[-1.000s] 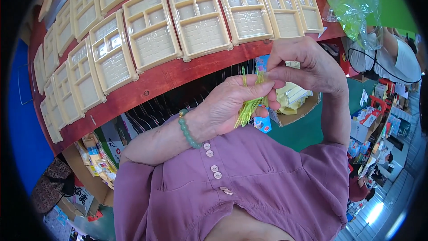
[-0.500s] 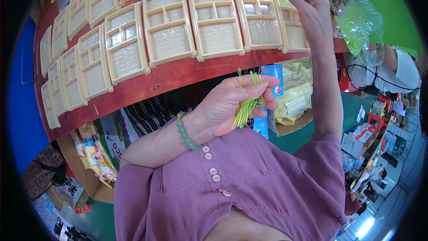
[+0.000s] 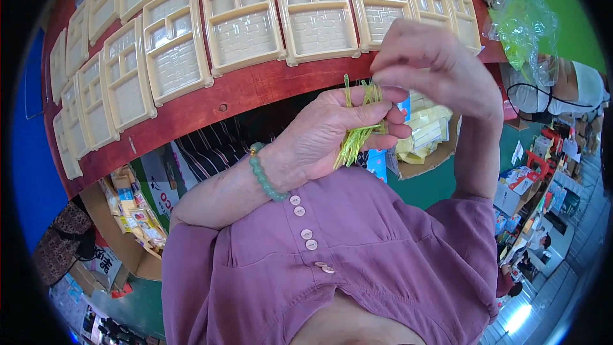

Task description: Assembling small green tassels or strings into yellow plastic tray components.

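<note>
My left hand is closed around a bundle of thin yellow-green plastic sticks, held upright in front of my chest. A green bead bracelet circles that wrist. My right hand hovers just above the bundle, its fingertips pinching the tops of the sticks. Right behind both hands runs the red table, lined with several beige compartment trays.
A clear bag of green sticks lies at the table's right end. A cardboard box with yellow packets sits below the table. Another person sits at far right. Boxes with goods stand on the floor at left.
My right hand reached up to the trays half a second ago and has come back down onto the tops of the sticks. My left hand kept hold of the bundle.
</note>
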A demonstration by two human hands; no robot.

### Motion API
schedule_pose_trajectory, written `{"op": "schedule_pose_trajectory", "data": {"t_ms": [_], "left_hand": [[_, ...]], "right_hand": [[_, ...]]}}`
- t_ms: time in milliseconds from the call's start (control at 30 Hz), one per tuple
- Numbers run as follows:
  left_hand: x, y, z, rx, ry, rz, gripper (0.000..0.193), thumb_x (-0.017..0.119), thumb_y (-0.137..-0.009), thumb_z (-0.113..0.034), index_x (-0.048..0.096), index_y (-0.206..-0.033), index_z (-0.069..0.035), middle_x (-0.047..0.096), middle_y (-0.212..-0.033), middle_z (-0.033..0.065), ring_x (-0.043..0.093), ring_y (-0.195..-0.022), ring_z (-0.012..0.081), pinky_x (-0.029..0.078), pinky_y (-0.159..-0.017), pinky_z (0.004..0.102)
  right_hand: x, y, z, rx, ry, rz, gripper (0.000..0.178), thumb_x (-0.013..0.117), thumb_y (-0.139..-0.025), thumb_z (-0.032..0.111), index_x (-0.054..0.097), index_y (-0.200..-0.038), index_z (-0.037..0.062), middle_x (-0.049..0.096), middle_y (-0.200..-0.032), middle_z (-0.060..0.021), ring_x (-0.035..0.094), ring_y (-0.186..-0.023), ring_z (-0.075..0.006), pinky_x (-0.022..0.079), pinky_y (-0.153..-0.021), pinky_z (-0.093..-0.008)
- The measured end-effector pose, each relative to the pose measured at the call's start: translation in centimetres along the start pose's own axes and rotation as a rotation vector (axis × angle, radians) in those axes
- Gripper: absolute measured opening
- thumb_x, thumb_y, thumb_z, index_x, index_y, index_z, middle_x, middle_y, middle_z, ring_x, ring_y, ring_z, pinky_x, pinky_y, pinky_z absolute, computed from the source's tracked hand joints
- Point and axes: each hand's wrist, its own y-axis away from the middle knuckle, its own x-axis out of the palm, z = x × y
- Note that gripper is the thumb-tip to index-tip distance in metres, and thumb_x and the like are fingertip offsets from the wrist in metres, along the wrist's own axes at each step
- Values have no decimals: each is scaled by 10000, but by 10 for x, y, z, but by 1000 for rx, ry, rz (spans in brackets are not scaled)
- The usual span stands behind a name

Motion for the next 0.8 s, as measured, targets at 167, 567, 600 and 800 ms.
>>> {"op": "schedule_pose_trajectory", "data": {"t_ms": [167,567,600,800], "left_hand": [[4,5,2,-9,8,-36,273,520,-942,-88,534,-1169,63,608,-1057,171,626,-1027,307,571,-830,288],[-1,29,-14,1,-34,-45,330,502,-961,-164,518,-1204,58,626,-1061,173,630,-1032,299,581,-767,293],[-1,31,-17,8,-39,-52,328,500,-964,-178,526,-1199,49,633,-1038,154,641,-1002,272,584,-734,276],[-5,36,-20,9,-46,-50,332,497,-969,-216,542,-1190,28,644,-974,108,664,-904,200,572,-608,215]], "right_hand": [[10,7,4,14,50,119,98,717,-756,60,662,-818,9,572,-772,-45,558,-757,-169,433,-666,-288],[-7,-15,15,92,-286,-52,94,649,-803,44,592,-746,-3,501,-746,6,469,-714,-88,367,-659,-233],[-11,-25,12,98,-212,-122,122,631,-851,94,609,-788,-8,507,-745,35,457,-721,-59,360,-656,-219],[15,-78,-18,15,-157,-622,163,691,-850,163,699,-915,13,611,-783,38,501,-739,-28,377,-666,-188]]}}
